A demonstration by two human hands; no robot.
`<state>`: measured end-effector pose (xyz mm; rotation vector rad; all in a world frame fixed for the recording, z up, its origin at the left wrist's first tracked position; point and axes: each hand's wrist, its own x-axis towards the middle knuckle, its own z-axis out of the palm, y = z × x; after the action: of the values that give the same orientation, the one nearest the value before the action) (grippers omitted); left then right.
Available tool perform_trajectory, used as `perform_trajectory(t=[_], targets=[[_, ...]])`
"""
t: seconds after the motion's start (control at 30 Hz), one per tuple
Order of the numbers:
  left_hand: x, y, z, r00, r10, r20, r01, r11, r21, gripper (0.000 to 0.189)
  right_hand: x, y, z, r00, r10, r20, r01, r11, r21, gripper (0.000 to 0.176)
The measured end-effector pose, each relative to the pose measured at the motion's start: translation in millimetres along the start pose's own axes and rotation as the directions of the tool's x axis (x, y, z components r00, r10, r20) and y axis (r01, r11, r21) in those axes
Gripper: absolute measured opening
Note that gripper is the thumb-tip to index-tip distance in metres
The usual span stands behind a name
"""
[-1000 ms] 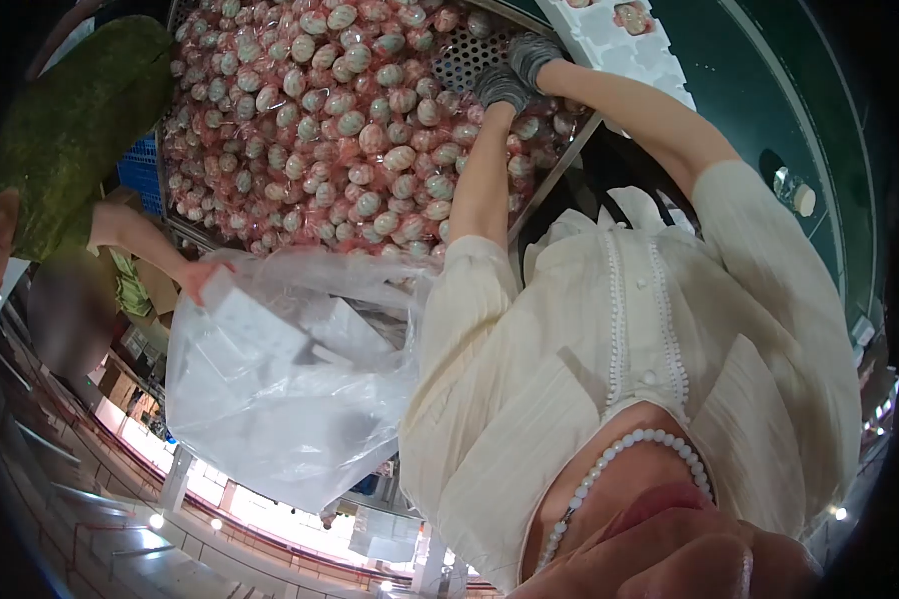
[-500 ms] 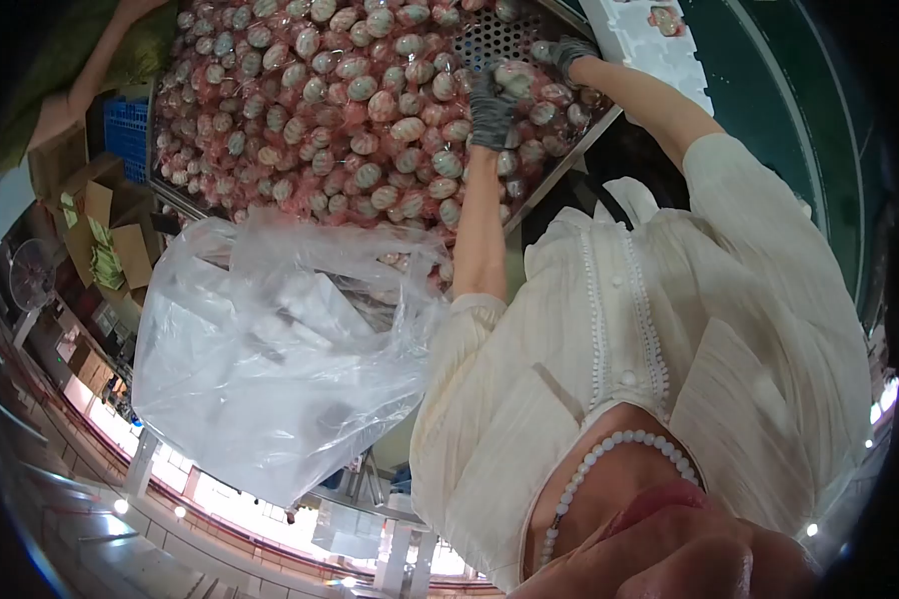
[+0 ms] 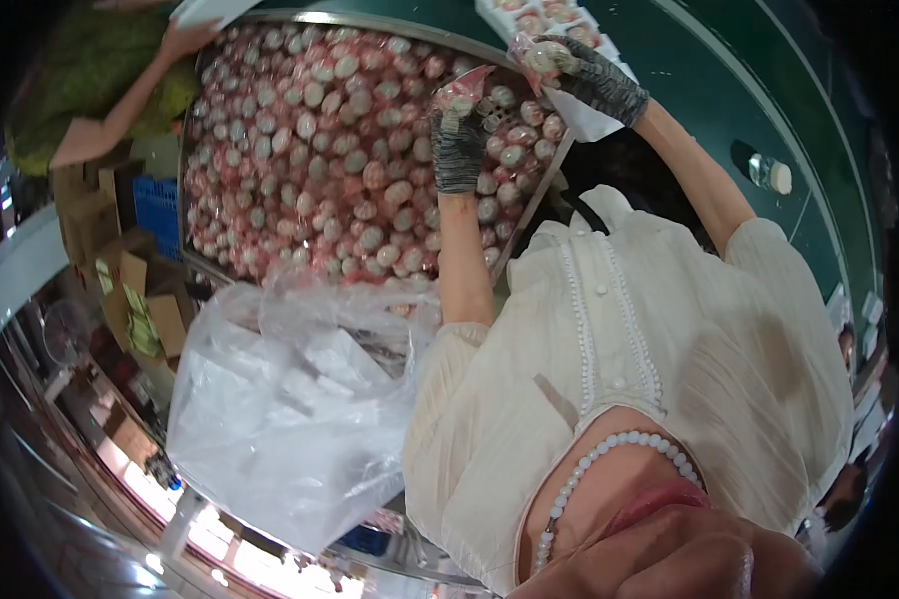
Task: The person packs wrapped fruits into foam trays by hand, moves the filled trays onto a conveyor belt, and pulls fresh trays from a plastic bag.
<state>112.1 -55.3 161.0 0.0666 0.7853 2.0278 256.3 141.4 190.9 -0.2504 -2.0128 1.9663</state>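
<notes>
Since white tray [image 3: 589, 119] sits beside metal bin [image 3: 355, 21], your right hand [image 3: 594, 80] reaches it easily, fingers pinching wrapped piece [image 3: 544, 59] near tray's edge. Left hand [image 3: 457, 128] over bin, fingers closed round second wrapped piece [image 3: 459, 95], film poking past them. Gloves [image 3: 456, 165] (grey, knitted-looking) likely help grip slick wrapping. More pieces [image 3: 350, 160] heaped within short reach.

Room to pass over green surface [image 3: 709, 110] between white tray [image 3: 584, 118] and bottle [image 3: 764, 172]. Wrapped balls [image 3: 335, 150] pack bin [image 3: 315, 17]; its rim bars low exits. Plastic bag [image 3: 280, 429] crowds near-left edge, co-worker's arm [image 3: 135, 105] far-left.
</notes>
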Motion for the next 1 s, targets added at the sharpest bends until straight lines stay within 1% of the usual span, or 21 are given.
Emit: perform_trajectory(t=[0.03, 0.07, 0.1, 0.13, 0.2, 0.23, 0.33, 0.4, 0.43, 0.47, 0.53, 0.57, 0.6, 0.67, 0.7, 0.73, 0.77, 0.83, 0.87, 0.93, 1.0], targets=[[6, 5, 25, 0.999, -0.02, 0.033, 0.017, 0.997, 0.069, 0.019, -9, -4, -11, 0.988, 0.132, -0.085, -0.1, 0.947, 0.304, 0.045], [12, 6, 45, 0.997, -0.038, 0.061, 0.029, 0.99, 0.139, 0.016, -17, -8, -21, 0.954, 0.273, -0.12, -0.153, 0.793, 0.589, 0.046], [20, -2, 57, 0.999, -0.047, -0.014, 0.049, 0.982, 0.18, 0.016, -30, -7, -35, 0.935, 0.311, -0.171, -0.162, 0.802, 0.575, 0.049], [24, -4, 69, 0.999, -0.036, 0.038, 0.026, 0.972, 0.235, 0.02, -37, -20, -46, 0.918, 0.309, -0.249, -0.197, 0.9, 0.389, 0.049], [41, -19, 74, 0.955, 0.225, 0.193, -0.297, 0.739, 0.605, 0.022, -50, -26, -70, 0.855, 0.317, -0.41, -0.236, 0.942, 0.237, 0.047], [49, -25, 78, 0.955, 0.218, 0.201, -0.297, 0.736, 0.608, 0.022, -56, -21, -77, 0.852, 0.314, -0.419, -0.229, 0.943, 0.241, 0.047], [67, -38, 86, 0.936, 0.148, 0.319, -0.346, 0.547, 0.762, 0.029, -59, -3, -85, 0.864, 0.209, -0.458, -0.179, 0.978, 0.108, 0.042], [75, -38, 88, 0.826, 0.076, 0.558, -0.555, -0.06, 0.83, 0.041, -51, 12, -81, 0.893, 0.047, -0.448, -0.142, 0.973, -0.182, 0.042], [74, -34, 93, 0.784, 0.05, 0.619, -0.607, -0.154, 0.78, 0.041, -46, -1, -75, 0.872, 0.133, -0.47, -0.315, 0.889, -0.332, 0.045], [73, -30, 99, 0.784, 0.049, 0.618, -0.605, -0.161, 0.78, 0.041, -42, -21, -68, 0.873, 0.132, -0.469, -0.311, 0.892, -0.327, 0.045], [69, -21, 102, 0.741, -0.158, 0.652, -0.66, -0.346, 0.666, 0.037, -38, -53, -58, 0.909, 0.233, -0.345, -0.406, 0.679, -0.612, 0.046], [68, -22, 101, 0.745, -0.159, 0.648, -0.657, -0.35, 0.668, 0.037, -39, -39, -60, 0.984, -0.038, -0.177, -0.112, 0.638, -0.761, 0.045], [69, -23, 99, 0.761, -0.191, 0.62, -0.64, -0.377, 0.669, 0.038, -38, -34, -58, 0.983, -0.039, -0.177, -0.111, 0.643, -0.757, 0.045], [75, -29, 100, 0.776, -0.221, 0.591, -0.624, -0.409, 0.666, 0.039, -31, -33, -50, 0.962, 0.108, -0.251, -0.271, 0.47, -0.84, 0.047], [80, -33, 105, 0.802, -0.261, 0.538, -0.589, -0.5, 0.635, 0.041, -27, -32, -55, 0.937, 0.15, -0.315, -0.344, 0.533, -0.773, 0.048], [86, -37, 110, 0.825, -0.293, 0.484, -0.555, -0.587, 0.589, 0.043, -23, -35, -60, 0.938, 0.145, -0.316, -0.343, 0.535, -0.772, 0.048], [92, -39, 115, 0.809, -0.377, 0.451, -0.581, -0.63, 0.516, 0.046, -20, -39, -66, 0.935, 0.244, -0.259, -0.349, 0.491, -0.798, 0.047], [107, -45, 119, 0.829, -0.418, 0.371, -0.559, -0.622, 0.548, 0.046, -19, -44, -68, 0.9, 0.387, -0.2, -0.358, 0.396, -0.845, 0.042], [113, -48, 122, 0.843, -0.453, 0.29, -0.531, -0.616, 0.582, 0.045, -18, -45, -64, 0.899, 0.385, -0.208, -0.362, 0.388, -0.847, 0.042], [112, -48, 125, 0.864, -0.427, 0.266, -0.491, -0.596, 0.636, 0.045, -22, -45, -48, 0.942, 0.239, -0.236, -0.293, 0.237, -0.926, 0.041], [119, -48, 116, 0.849, -0.333, 0.411, -0.529, -0.508, 0.681, 0.047, -18, -45, -54, 0.923, 0.256, -0.288, -0.344, 0.211, -0.915, 0.042]])
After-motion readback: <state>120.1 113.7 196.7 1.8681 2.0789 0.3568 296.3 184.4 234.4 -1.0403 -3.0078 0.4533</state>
